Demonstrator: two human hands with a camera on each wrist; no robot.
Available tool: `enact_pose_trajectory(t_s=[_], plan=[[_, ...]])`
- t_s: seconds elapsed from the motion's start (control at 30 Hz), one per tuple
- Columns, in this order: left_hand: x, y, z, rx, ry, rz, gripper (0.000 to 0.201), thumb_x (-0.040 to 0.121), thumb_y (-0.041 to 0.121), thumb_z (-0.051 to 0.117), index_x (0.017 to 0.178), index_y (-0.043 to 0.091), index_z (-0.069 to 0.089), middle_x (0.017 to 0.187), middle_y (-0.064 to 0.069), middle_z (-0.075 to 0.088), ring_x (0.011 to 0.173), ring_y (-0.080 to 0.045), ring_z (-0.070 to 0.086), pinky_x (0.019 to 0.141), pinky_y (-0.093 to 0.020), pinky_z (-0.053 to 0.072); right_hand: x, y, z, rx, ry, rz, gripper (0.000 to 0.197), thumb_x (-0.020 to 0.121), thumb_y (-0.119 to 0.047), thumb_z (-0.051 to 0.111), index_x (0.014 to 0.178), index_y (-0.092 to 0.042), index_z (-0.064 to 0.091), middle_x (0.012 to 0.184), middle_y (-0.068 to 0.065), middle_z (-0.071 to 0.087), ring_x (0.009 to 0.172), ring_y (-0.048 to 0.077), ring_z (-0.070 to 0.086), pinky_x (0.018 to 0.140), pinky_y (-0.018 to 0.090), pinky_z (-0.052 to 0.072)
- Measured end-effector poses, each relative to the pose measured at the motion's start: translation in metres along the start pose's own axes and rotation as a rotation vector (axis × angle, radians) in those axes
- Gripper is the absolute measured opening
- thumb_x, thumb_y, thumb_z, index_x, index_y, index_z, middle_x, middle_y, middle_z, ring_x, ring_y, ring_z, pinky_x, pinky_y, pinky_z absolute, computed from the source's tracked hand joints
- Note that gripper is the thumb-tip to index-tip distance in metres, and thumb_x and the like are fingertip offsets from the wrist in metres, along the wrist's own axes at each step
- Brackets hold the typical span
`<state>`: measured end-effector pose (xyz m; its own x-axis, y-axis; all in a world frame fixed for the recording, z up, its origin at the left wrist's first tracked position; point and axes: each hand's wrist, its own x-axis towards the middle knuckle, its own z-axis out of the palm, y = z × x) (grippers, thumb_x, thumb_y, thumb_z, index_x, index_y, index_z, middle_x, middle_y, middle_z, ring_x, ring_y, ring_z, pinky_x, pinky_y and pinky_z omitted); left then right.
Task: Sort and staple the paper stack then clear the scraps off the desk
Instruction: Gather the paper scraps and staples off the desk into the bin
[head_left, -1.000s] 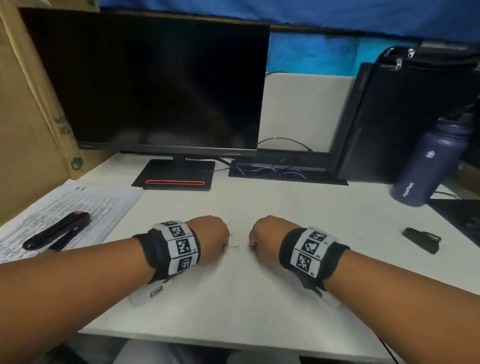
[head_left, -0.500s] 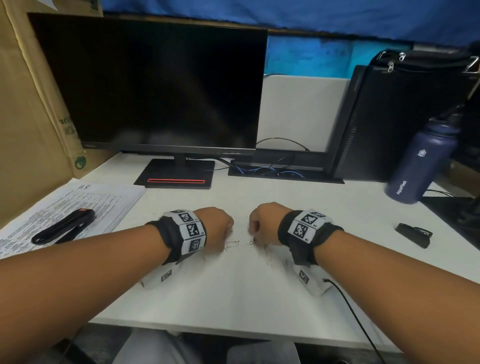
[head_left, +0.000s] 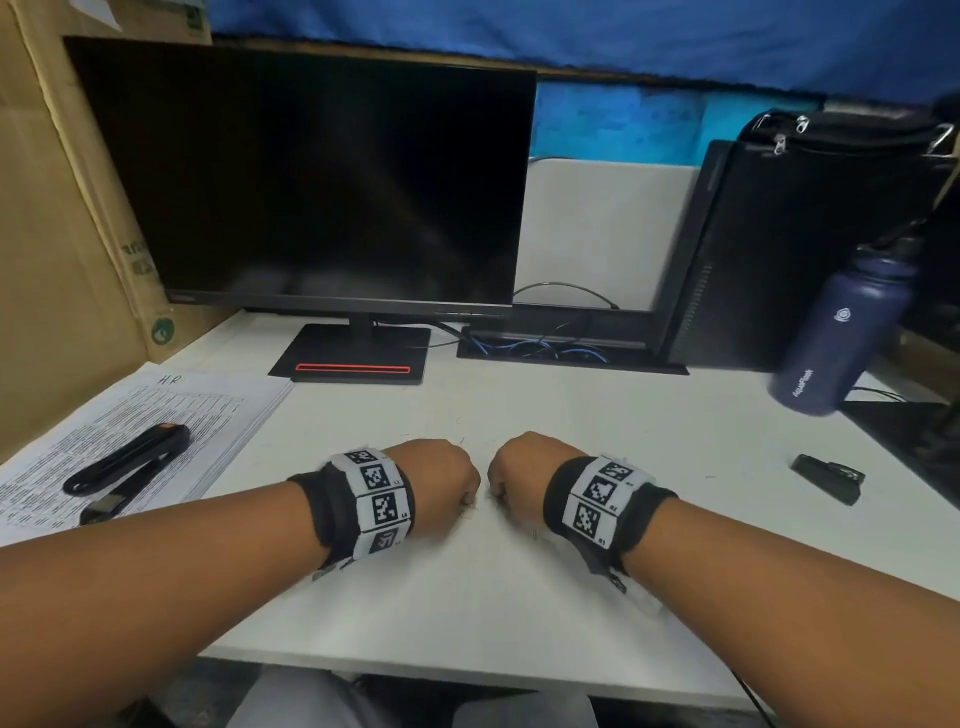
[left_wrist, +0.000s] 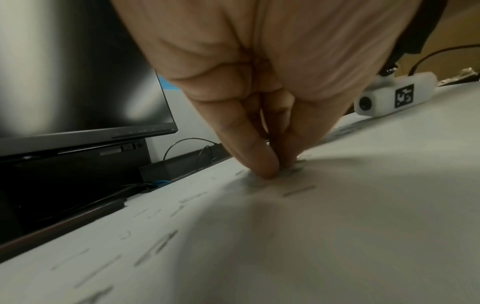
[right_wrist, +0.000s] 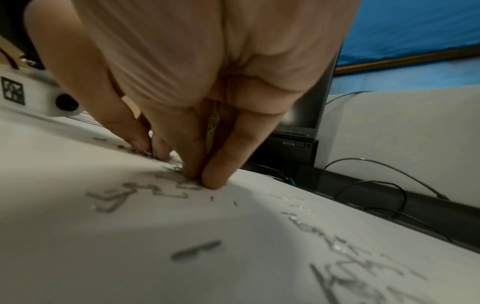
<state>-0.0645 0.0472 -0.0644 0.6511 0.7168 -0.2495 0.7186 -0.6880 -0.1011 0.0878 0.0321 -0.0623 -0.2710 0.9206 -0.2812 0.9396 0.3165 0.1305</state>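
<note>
**Scrap cleanup: both hands gathering loose staples mid-desk**

Left hand (head_left: 441, 480) and right hand (head_left: 522, 475) sit knuckles-up, close together, toward the front middle of the desk (head_left: 571, 597). Wrist views: each hand's fingertips are bunched narrow and pressed down on the surface, raking loose staples (right_wrist: 196, 250) into a small pile between them. Can't tell if either hand actually has any pinched; tips hide the contact.

Paper stack (head_left: 130, 441) lies at the left edge, stapler (head_left: 127, 457) resting on top of it. Looks sorted and parked, so I'd judge only the scrap step is left.

Stray staples are scattered well apart from the pile, some behind the right hand toward the front edge.

Risks:
- Tiny, flat, bent wire: a bunched pinch will likely drop some on lift.
- Sweeping toward the front edge could push pieces off onto the floor.
- Outliers get missed; they barely show in the head view.
- Sharp ends under pressed fingertips.

Small black object (head_left: 828, 478) near the right edge, can't identify.
</note>
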Motion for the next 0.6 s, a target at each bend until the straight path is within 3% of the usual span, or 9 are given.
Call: enact_pose_trajectory(t_s=[0.13, 0.27, 0.33, 0.4, 0.47, 0.53, 0.6], plan=[[-0.001, 0.001, -0.005, 0.054, 0.013, -0.011, 0.018, 0.091, 0.02, 0.053, 0.103, 0.017, 0.066, 0.105, -0.002, 0.065, 0.095, -0.026, 0.064, 0.083, -0.036, 0.055, -0.004, -0.005, -0.002, -0.027, 0.004, 0.001, 0.017, 0.088, -0.009, 0.055, 0.097, -0.011, 0.068, 0.083, 0.004, 0.061, 0.076, 0.024, 0.06, 0.063, 0.027, 0.048], [0.002, -0.003, -0.018, -0.024, -0.028, -0.145, 0.015, 0.084, 0.018, 0.063, 0.098, 0.016, 0.068, 0.101, 0.0, 0.068, 0.093, -0.022, 0.065, 0.078, -0.03, 0.054, -0.004, 0.001, -0.012, 0.131, -0.008, 0.063, 0.018, 0.082, -0.011, 0.065, 0.1, -0.011, 0.069, 0.097, 0.006, 0.07, 0.089, 0.024, 0.068, 0.079, 0.033, 0.059], [0.002, -0.009, -0.025, -0.188, -0.044, -0.26, 0.017, 0.079, 0.02, 0.071, 0.096, 0.017, 0.072, 0.099, 0.001, 0.071, 0.095, -0.019, 0.067, 0.079, -0.029, 0.057, -0.002, 0.014, -0.015, 0.401, -0.025, 0.17, 0.019, 0.075, -0.01, 0.071, 0.093, -0.01, 0.072, 0.09, 0.004, 0.073, 0.082, 0.022, 0.069, 0.083, 0.039, 0.06], [0.001, -0.019, -0.031, -0.347, -0.011, -0.338, 0.016, 0.076, 0.018, 0.072, 0.091, 0.013, 0.075, 0.097, -0.001, 0.075, 0.095, -0.02, 0.07, 0.084, -0.034, 0.06, -0.005, 0.031, -0.014, 0.76, 0.018, 0.269, 0.015, 0.07, -0.005, 0.071, 0.083, -0.012, 0.072, 0.08, 0.004, 0.075, 0.073, 0.022, 0.068, 0.083, 0.044, 0.06], [-0.002, -0.032, -0.033, -0.518, 0.073, -0.424, 0.013, 0.078, 0.015, 0.068, 0.087, 0.008, 0.074, 0.093, -0.005, 0.078, 0.094, -0.021, 0.073, 0.088, -0.037, 0.059, -0.012, 0.046, -0.011, 1.141, 0.11, 0.335, 0.01, 0.075, -0.002, 0.07, 0.081, -0.009, 0.071, 0.088, 0.013, 0.076, 0.081, 0.027, 0.071, 0.085, 0.046, 0.059], [-0.006, -0.046, -0.033, -0.813, 0.191, -0.506, 0.01, 0.08, 0.01, 0.066, 0.086, 0.003, 0.072, 0.09, -0.012, 0.077, 0.088, -0.024, 0.073, 0.091, -0.04, 0.059, -0.026, 0.055, -0.008, 1.595, 0.191, 0.357, 0.008, 0.083, 0.005, 0.067, 0.085, -0.003, 0.069, 0.092, 0.019, 0.071, 0.083, 0.027, 0.069, 0.082, 0.039, 0.061], [-0.012, -0.053, -0.033, -1.267, 0.32, -0.536, 0.002, 0.083, -0.001, 0.066, 0.084, 0.0, 0.068, 0.088, -0.016, 0.07, 0.078, -0.022, 0.07, 0.085, -0.038, 0.061, -0.041, 0.06, -0.003, 1.96, 0.257, 0.346, 0.007, 0.087, 0.007, 0.064, 0.087, 0.0, 0.065, 0.087, 0.016, 0.066, 0.075, 0.021, 0.067, 0.067, 0.026, 0.062]])
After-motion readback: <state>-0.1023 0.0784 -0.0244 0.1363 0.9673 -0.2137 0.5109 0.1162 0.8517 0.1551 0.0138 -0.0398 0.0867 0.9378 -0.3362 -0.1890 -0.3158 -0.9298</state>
